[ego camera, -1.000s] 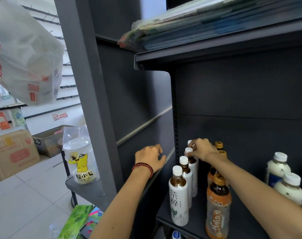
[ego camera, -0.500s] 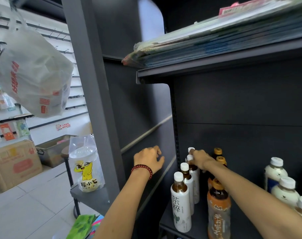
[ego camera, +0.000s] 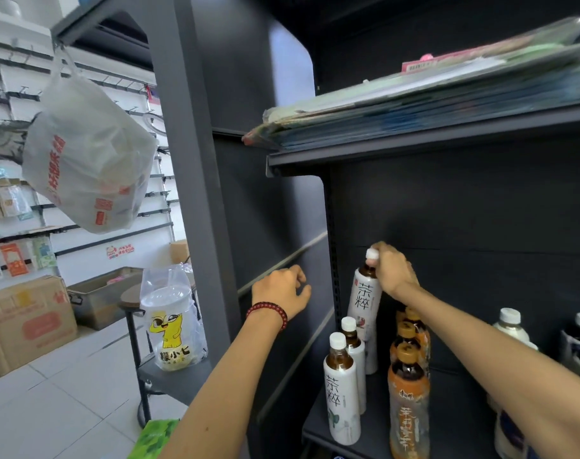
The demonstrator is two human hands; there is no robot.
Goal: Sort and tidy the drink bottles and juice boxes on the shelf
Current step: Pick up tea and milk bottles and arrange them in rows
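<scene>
Dark shelf (ego camera: 447, 409) ahead: my right hand (ego camera: 394, 273) pinches the white tea bottle (ego camera: 364, 303) at its neck, upright, over the back of the white-capped row (ego camera: 343, 392). My left hand (ego camera: 282, 291) hovers farther left, loosely curled, holding nothing.

1. The right hand (ego camera: 393, 271) covers the neck of the white-label tea bottle (ego camera: 364, 303). Only a sliver of its cap peeks out, and its lower part disappears behind the bottles in front.
2. The front orange-label tea bottle (ego camera: 409, 409) is cut off at the bottom edge.
3. The milky white bottle (ego camera: 510, 329) is half hidden behind the right forearm.
4. The left hand (ego camera: 282, 289) curls its fingertips out of sight. I cannot tell whether they touch the side panel.
5. The stack of flat packets (ego camera: 414, 107) overhead is smeared, runs off the right edge, and its print is unreadable.
6. The hanging plastic bag (ego camera: 86, 160) is cloudy, so its contents are unclear.
7. The green package (ego camera: 152, 438) is clipped at the bottom.
</scene>
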